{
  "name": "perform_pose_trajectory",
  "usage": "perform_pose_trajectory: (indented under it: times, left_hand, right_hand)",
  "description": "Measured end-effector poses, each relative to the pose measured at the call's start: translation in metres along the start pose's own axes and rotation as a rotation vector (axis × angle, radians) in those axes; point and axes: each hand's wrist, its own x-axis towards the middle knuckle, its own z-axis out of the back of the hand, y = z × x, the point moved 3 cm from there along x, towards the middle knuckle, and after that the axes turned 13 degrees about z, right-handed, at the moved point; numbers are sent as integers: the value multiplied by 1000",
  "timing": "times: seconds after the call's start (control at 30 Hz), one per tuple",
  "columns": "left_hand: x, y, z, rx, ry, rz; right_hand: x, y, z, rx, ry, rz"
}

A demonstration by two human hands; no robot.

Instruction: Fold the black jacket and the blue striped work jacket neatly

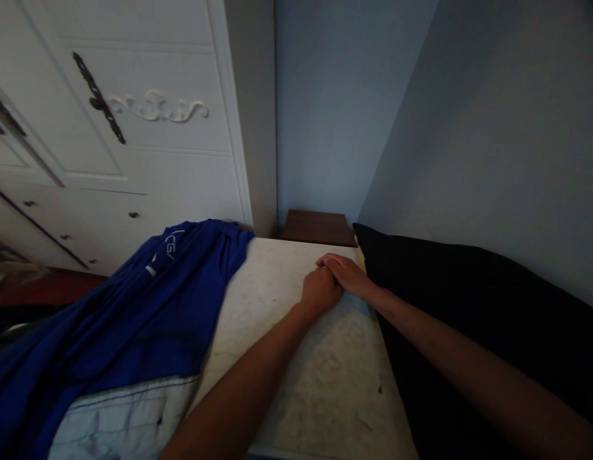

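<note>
Grey-blue walls [344, 96] fill the upper right of the frame, and a white wardrobe [181, 166] stands at upper left. Its doors and the drawers [102, 223] below look closed, so I cannot tell what they contain.

Near the centre I have both hands together over the mattress [335, 364]. My left hand [321, 291] is curled like a fist; my right hand [347, 271] is folded over its knuckles, fingers bent and touching it. Whether anything is enclosed between them, or whether they touch the mattress, I cannot tell.

Stained and pale, the mattress runs from the centre to the bottom edge. I see black cloth [469, 275] along its right side, blue cloth [181, 313] with white lettering at lower left, and a brown stand [318, 223] just beyond its far end.
</note>
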Motion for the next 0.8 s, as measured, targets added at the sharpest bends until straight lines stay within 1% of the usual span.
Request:
perform_pose_trajectory:
  times: [0.53, 0.8]
  left_hand:
    - [0, 0, -1, 12, 5, 18]
    - [1, 0, -3, 12, 0, 16]
  right_hand:
    - [0, 1, 1, -3, 17, -3]
    - [0, 1, 1, 6, 2, -4]
